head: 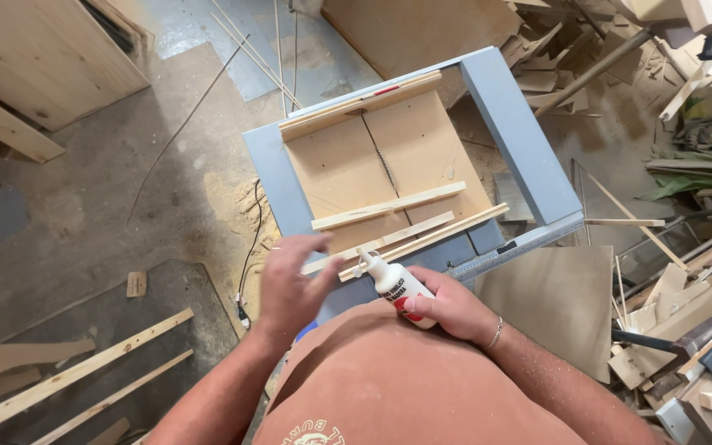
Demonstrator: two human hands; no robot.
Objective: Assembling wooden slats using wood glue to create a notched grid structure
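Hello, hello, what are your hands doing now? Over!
Right hand gripping white glue bottle, nozzle at thin wood strips. Left hand open, hovering beside. Nothing between. Over.

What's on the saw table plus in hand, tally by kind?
Loose wooden strips on the table: 3
Brown sled board with a wooden fence: 1
White glue bottle, in the right hand: 1
Total: 5
The left hand is open over the table's near edge and holds nothing.
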